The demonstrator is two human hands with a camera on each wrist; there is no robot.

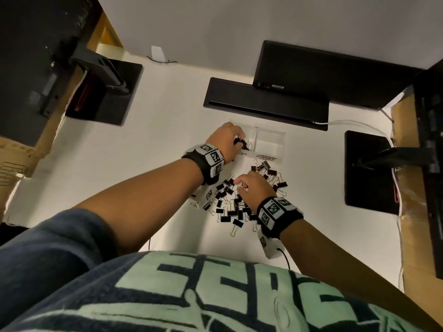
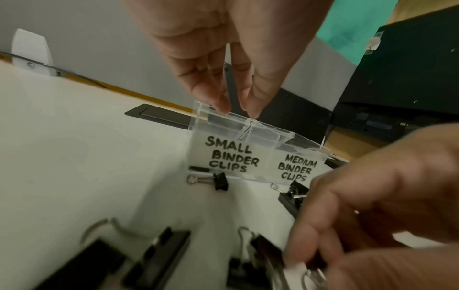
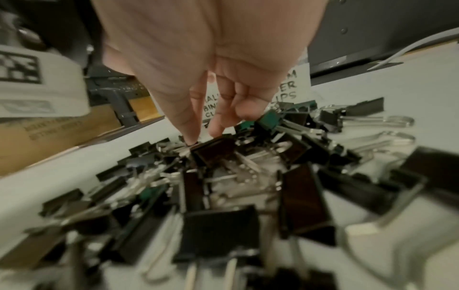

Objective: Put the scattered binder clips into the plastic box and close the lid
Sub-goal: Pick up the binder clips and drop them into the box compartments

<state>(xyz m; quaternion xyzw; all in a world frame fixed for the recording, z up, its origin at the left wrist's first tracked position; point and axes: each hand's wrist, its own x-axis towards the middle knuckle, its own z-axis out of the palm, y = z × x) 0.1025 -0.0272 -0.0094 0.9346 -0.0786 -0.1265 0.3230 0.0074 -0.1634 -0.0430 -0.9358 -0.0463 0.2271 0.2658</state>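
Observation:
A clear two-compartment plastic box stands open on the white desk, labelled "small binder clips" and "medium binder clips". My left hand hovers over the small compartment with straight fingers pointing down at the rim and nothing between them. A few black clips lie in that compartment. Several black binder clips lie heaped in front of the box. My right hand is down on the heap, thumb and forefinger pinching a black clip. One small clip lies against the box front.
Behind the box lies a black desk cable hatch, with a dark monitor above it. Black monitor bases stand at left and right. A white cable runs along the right. A small tagged white block lies left of the heap.

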